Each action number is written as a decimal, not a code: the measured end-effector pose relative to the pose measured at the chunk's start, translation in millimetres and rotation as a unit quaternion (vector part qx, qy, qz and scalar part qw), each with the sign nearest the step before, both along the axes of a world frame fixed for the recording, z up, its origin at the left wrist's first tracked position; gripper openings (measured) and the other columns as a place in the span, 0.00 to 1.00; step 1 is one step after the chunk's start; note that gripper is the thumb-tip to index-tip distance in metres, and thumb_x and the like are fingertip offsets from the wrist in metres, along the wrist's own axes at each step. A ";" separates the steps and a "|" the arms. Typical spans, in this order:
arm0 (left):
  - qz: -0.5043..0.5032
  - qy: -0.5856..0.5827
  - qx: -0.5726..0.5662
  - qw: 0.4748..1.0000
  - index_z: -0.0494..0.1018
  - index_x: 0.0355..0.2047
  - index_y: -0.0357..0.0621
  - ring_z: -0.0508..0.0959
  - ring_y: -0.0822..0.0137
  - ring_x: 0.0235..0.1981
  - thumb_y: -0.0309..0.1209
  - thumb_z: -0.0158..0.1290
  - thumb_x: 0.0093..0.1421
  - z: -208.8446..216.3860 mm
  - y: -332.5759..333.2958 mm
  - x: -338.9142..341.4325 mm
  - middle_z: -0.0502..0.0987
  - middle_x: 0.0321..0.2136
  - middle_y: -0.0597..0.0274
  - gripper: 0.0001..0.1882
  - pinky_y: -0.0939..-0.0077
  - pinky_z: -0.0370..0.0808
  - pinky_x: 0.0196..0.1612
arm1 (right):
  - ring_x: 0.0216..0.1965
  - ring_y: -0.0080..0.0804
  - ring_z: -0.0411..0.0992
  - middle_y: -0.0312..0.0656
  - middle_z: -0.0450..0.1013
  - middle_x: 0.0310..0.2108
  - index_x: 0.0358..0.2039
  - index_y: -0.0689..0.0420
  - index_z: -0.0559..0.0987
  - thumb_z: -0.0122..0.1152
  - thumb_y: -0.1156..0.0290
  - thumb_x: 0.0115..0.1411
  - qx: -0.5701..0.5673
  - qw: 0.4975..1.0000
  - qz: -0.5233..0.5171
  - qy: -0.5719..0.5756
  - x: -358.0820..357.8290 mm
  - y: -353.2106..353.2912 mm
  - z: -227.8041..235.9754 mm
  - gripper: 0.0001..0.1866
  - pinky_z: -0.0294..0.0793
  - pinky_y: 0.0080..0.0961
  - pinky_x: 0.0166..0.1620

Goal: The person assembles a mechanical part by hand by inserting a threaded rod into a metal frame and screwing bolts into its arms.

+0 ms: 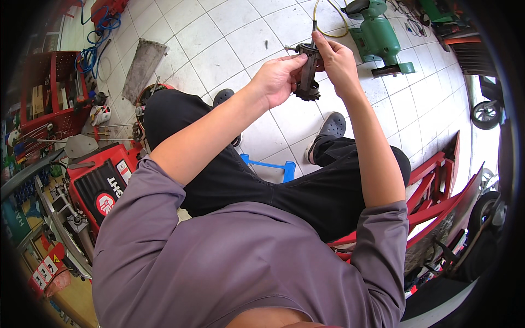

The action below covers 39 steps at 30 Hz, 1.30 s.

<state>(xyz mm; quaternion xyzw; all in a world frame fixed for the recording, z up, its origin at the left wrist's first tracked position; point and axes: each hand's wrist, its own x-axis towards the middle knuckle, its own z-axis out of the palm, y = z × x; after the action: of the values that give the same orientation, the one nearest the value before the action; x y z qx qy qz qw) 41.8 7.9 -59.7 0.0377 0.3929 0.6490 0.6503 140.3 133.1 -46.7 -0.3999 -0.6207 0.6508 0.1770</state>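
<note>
Out in front of me, above the tiled floor, both hands hold a dark, greasy metal part [309,82]. It is elongated, with a round upper end and a jagged lower end; its exact kind does not show. My left hand [278,81] grips it from the left, thumb near the top. From the right, my right hand [339,63] closes on its upper side, the thumb and fingertips at a thin dark rod [314,26] that stands up from there. Whether the rod is joined to the part I cannot tell. A small fitting [291,48] juts out to the left near the top.
A green bench grinder [380,38] stands on the floor at the far right, with a yellow hose [344,33] beside it. A flat grey sheet [143,68] lies at far left. Near my left are a red machine [101,186] and a red cart [54,93]. Red metal framing [432,191] is at right.
</note>
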 end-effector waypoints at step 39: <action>0.008 0.011 0.026 1.000 0.72 0.45 0.43 0.75 0.69 0.37 0.35 0.45 0.66 3.2 -0.6 9.7 0.77 0.36 0.63 0.12 0.69 0.69 0.42 | 0.23 0.18 0.68 0.37 0.74 0.23 0.34 0.69 0.80 0.64 0.51 0.56 0.022 0.999 -0.007 0.022 1.2 0.0 -1.3 0.27 0.67 0.16 0.27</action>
<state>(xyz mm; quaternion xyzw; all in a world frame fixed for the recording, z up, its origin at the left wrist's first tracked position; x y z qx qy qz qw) 51.5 7.3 -56.5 0.0584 0.3829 0.6638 0.6397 141.5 133.2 -48.0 -0.3860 -0.6283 0.6439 0.2040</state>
